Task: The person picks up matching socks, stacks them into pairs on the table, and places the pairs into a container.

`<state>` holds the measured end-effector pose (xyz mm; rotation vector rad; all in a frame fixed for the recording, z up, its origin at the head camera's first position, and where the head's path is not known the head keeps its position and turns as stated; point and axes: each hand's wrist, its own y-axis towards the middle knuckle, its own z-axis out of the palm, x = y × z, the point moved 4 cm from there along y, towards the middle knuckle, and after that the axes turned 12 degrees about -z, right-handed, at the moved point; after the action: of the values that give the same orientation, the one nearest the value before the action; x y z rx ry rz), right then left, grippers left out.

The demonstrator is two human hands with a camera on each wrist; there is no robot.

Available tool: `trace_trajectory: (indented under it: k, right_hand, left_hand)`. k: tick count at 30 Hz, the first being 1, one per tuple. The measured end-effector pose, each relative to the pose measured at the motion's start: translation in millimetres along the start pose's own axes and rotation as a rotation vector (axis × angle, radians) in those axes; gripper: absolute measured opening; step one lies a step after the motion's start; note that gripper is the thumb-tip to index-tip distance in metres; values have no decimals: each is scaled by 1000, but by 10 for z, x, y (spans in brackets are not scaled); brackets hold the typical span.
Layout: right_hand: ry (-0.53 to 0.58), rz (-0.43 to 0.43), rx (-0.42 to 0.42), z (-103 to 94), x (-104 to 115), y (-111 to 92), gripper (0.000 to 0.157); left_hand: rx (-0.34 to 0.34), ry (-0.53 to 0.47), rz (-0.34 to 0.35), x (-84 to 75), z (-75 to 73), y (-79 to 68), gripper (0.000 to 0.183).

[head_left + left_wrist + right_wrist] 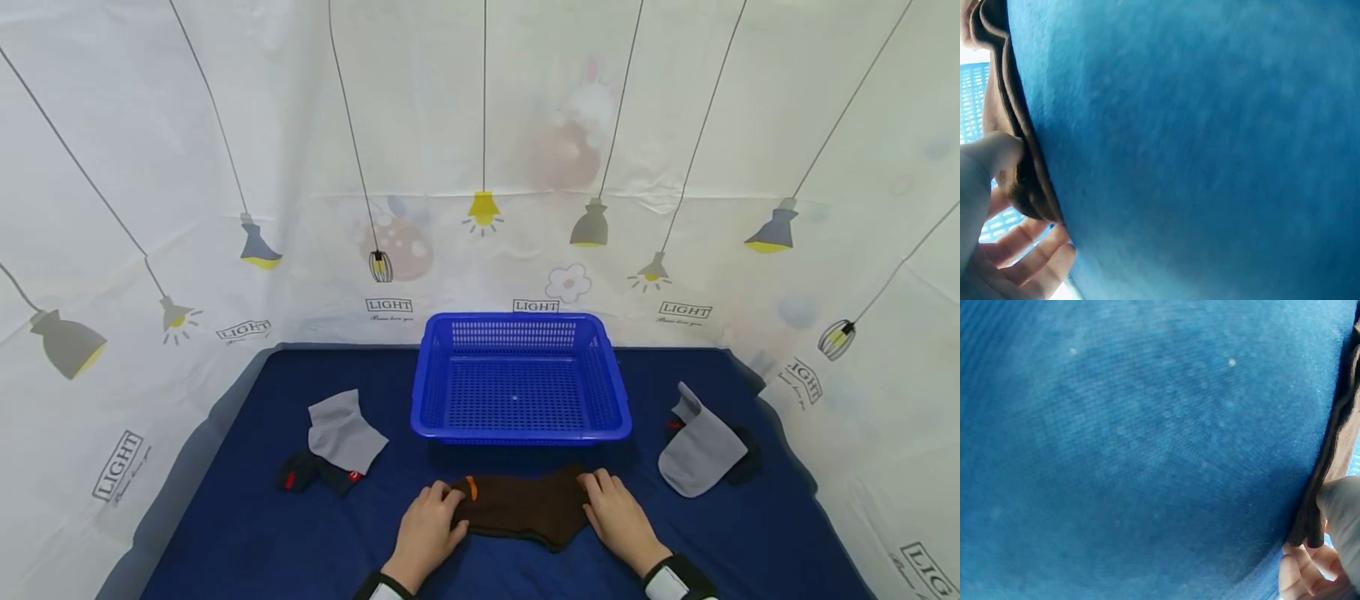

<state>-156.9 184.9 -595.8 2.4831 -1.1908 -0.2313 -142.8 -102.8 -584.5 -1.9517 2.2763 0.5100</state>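
Note:
A pair of brown socks (525, 506) with an orange mark lies stacked on the dark blue cloth, in front of the basket. At the cuff end my left hand (427, 532) pinches the socks between thumb and fingers. The left wrist view shows that thumb against the layered brown fabric (1034, 165). My right hand (622, 518) holds the opposite end, near the toes. In the right wrist view the thumb (1342, 499) presses on the brown edge, with the fingertips beside its end.
A blue plastic basket (521, 437) stands behind the socks. On the left, a grey sock (347, 433) lies over black socks with red marks (300, 472). On the right, another grey sock (701, 454) overlaps black fabric (744, 460). Printed white sheets (480, 108) surround the table.

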Motion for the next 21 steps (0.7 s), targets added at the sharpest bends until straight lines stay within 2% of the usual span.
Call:
trace_trajectory:
  k: [3, 7, 14, 21]
  right_hand:
    - [5, 3, 2, 6, 1, 1, 43]
    - [10, 9, 5, 9, 1, 0, 43]
    - [27, 18, -6, 10, 9, 1, 40]
    - [37, 31, -3, 25, 36, 8, 38]
  left_hand:
    - [-30, 26, -7, -7, 40, -1, 36]
    - [-36, 35, -16, -16, 67, 3, 37]
    - [-8, 23, -1, -35, 78, 25, 36]
    - [-19, 46, 17, -50, 103, 65, 35]
